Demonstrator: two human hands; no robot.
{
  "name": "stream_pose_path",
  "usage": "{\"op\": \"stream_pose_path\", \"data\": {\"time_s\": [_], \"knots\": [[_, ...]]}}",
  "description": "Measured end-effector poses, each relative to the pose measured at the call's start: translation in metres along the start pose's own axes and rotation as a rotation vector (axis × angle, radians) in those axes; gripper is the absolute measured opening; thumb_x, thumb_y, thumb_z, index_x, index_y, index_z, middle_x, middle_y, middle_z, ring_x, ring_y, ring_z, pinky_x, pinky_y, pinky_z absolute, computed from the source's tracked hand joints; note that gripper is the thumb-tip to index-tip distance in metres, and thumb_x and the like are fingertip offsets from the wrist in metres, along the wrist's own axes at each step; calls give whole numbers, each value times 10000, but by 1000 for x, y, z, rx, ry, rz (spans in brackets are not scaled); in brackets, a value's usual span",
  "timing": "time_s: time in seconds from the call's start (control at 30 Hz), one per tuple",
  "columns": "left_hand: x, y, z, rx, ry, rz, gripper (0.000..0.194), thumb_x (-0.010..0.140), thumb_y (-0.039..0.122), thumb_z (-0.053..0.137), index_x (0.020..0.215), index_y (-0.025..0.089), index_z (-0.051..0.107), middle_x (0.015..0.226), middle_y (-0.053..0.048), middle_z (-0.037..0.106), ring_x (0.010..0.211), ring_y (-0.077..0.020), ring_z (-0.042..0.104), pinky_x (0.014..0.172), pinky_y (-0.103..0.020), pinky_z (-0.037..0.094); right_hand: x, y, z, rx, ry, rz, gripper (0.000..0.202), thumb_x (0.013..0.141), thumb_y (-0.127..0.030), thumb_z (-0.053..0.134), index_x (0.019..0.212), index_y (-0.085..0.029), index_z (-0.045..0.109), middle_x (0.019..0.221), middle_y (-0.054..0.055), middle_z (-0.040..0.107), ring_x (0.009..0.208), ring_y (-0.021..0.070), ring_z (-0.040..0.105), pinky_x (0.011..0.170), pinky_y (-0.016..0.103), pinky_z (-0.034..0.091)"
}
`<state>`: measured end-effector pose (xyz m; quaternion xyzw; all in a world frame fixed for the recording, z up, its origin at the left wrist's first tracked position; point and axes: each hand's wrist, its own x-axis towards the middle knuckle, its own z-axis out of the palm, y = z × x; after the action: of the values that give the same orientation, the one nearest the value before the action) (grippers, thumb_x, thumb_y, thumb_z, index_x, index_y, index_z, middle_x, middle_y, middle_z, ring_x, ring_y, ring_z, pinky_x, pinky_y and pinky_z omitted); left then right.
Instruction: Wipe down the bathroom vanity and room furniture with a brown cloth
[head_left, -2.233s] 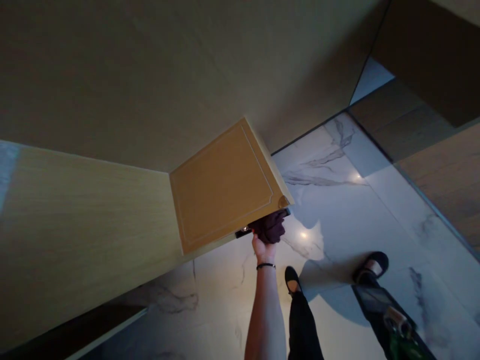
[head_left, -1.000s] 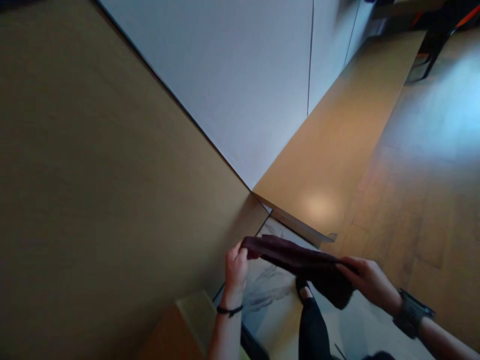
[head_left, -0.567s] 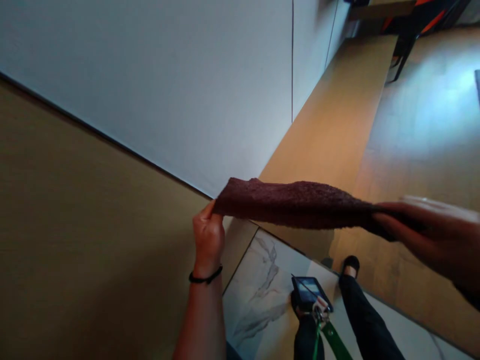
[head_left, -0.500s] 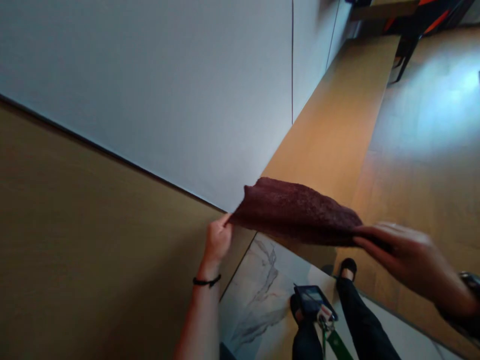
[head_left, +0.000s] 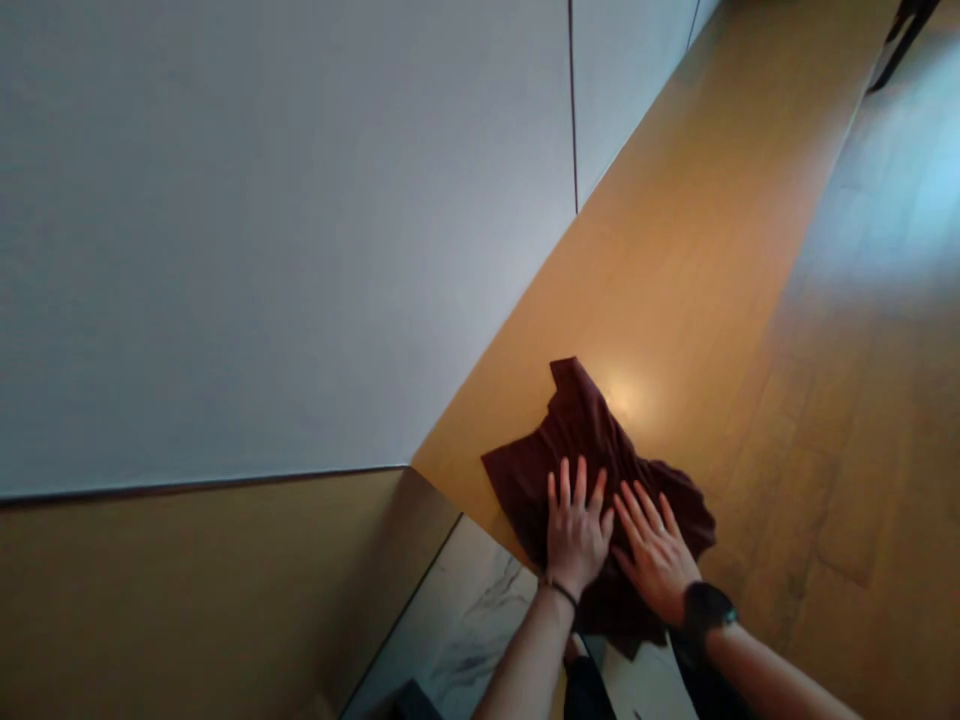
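A dark red cloth (head_left: 585, 420) lies spread and wrinkled on the wooden ledge (head_left: 622, 270). My left hand (head_left: 577, 530) rests flat on the middle of it, fingers apart, with a thin dark band at the wrist. Just to its right, my right hand (head_left: 656, 550) presses flat on the cloth too, fingers stretched out; a black watch (head_left: 709, 612) is on that wrist. Neither hand grips the fabric. Part of the cloth is hidden beneath the hands and forearms.
A pale wall panel (head_left: 285, 240) rises along the left side of the ledge, above a wooden panel (head_left: 187, 590). Marble-patterned floor tile (head_left: 465, 610) lies below, by my feet. Wooden flooring (head_left: 862, 450) extends at the right. A dark furniture leg (head_left: 904, 45) stands at the upper right.
The cloth was stretched in the air between both hands; now it lies on the ledge. Both hands have let go of its ends, come together and flattened on top of it.
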<state>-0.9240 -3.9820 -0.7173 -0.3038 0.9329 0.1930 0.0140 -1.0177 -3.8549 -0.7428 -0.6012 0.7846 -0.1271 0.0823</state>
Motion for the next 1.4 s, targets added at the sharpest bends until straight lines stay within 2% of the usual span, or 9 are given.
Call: {"op": "stream_pose_path", "data": {"time_s": [0.1, 0.2, 0.5, 0.63, 0.73, 0.97, 1.07, 1.2, 1.4], "knots": [[-53, 7, 22, 150, -7, 1, 628, 842, 297, 522, 1441, 291, 333, 1543, -73, 228, 1408, -361, 192, 1081, -594, 300, -45, -13, 16, -9, 26, -131, 574, 773, -241, 488, 1329, -101, 470, 1448, 144, 332, 1371, 317, 195, 1157, 533, 22], [-31, 8, 23, 192, -37, 89, 650, 817, 315, 538, 1437, 271, 349, 1529, -83, 267, 1385, -385, 231, 1070, -616, 288, -34, 11, 11, -15, 76, -187, 525, 763, -286, 495, 1252, -99, 535, 1394, 163, 411, 1365, 309, 212, 1159, 510, 18], [310, 96, 18, 120, 30, 216, 589, 905, 377, 406, 1463, 223, 294, 1552, -88, 201, 1391, -352, 199, 1091, -562, 234, 163, 266, -68, -106, 54, 28, 635, 923, -459, 385, 1392, -32, 367, 1497, 179, 198, 1389, 307, 89, 1132, 533, 101], [384, 117, 19, 173, 95, 204, 590, 925, 406, 389, 1464, 189, 284, 1545, -107, 212, 1417, -348, 131, 1121, -587, 107, 206, 318, -79, -129, 104, 146, 689, 930, -495, 411, 1422, -24, 302, 1498, 194, 176, 1380, 340, 92, 1112, 565, 99], [352, 114, 18, 168, 102, 163, 579, 933, 393, 372, 1465, 186, 280, 1554, -100, 189, 1430, -325, 107, 1136, -572, 100, 188, 290, -72, -114, 88, 223, 672, 912, -418, 466, 1417, -6, 301, 1507, 202, 133, 1382, 352, 47, 1118, 567, 86], [99, 64, 23, 243, 17, 68, 581, 858, 240, 446, 1432, 222, 362, 1508, -82, 317, 1403, -308, 240, 1118, -527, 267, 49, 111, -27, 61, 80, -56, 566, 805, -366, 493, 1289, -73, 515, 1425, 171, 363, 1374, 325, 168, 1156, 520, 41], [49, 46, 33, 353, 67, 93, 586, 822, 259, 476, 1405, 227, 418, 1471, -84, 387, 1380, -319, 290, 1113, -517, 279, 25, 84, -18, 54, 153, -162, 460, 740, -291, 493, 1154, -137, 622, 1316, 116, 511, 1380, 303, 163, 1170, 491, 0], [97, 46, 33, 336, 51, 122, 604, 781, 270, 495, 1377, 184, 460, 1455, -88, 410, 1382, -365, 253, 1114, -564, 243, 60, 127, -28, 77, 171, -239, 481, 738, -313, 497, 1172, -140, 610, 1332, 96, 500, 1375, 276, 193, 1177, 458, 30], [298, 48, -3, 101, 23, -17, 631, 826, 305, 478, 1427, 149, 368, 1521, -98, 283, 1410, -349, 180, 1140, -574, 184, 228, 251, -56, -3, 10, -312, 561, 823, -399, 527, 1292, -90, 515, 1419, 160, 377, 1341, 312, 256, 1148, 509, 94]]}}
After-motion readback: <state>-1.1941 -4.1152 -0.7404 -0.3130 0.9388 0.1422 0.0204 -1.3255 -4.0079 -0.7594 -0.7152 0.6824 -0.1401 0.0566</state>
